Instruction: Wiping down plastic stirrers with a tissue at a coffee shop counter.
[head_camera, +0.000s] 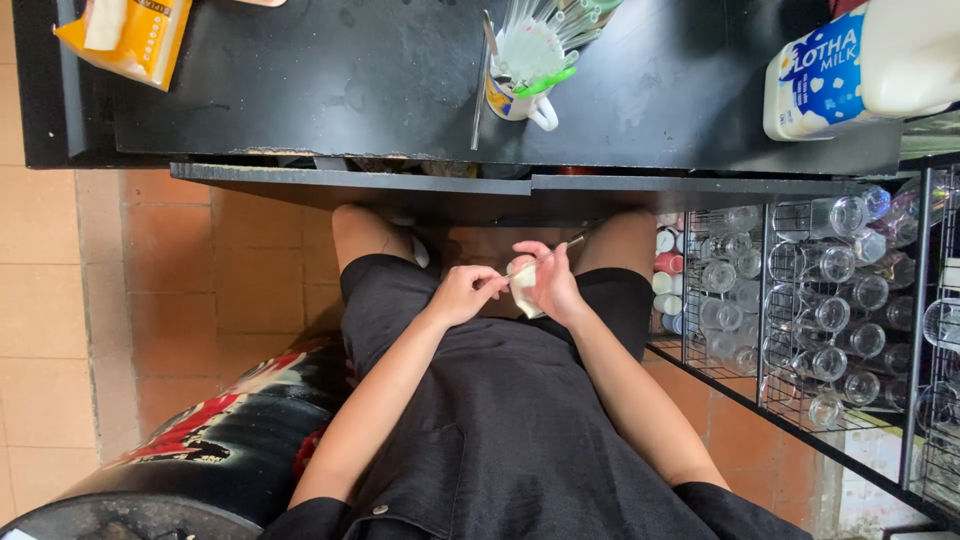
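Below the table's (300, 90) near edge, over the lap, the left hand (462, 295) pinches a white cloth (523, 285). The right hand (553, 285) is closed around cloth and a thin metal tool (572, 240). A loose pinch could probably drop the tool to the floor.

Both forearms are angling inward over the lap; left hand (462, 293) is pinching with fingertips, right hand (553, 283) is curling closed, hands touching.

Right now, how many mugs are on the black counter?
1: a white mug packed with straws and utensils, standing mid-counter, above both hands. Others may sit out of frame.
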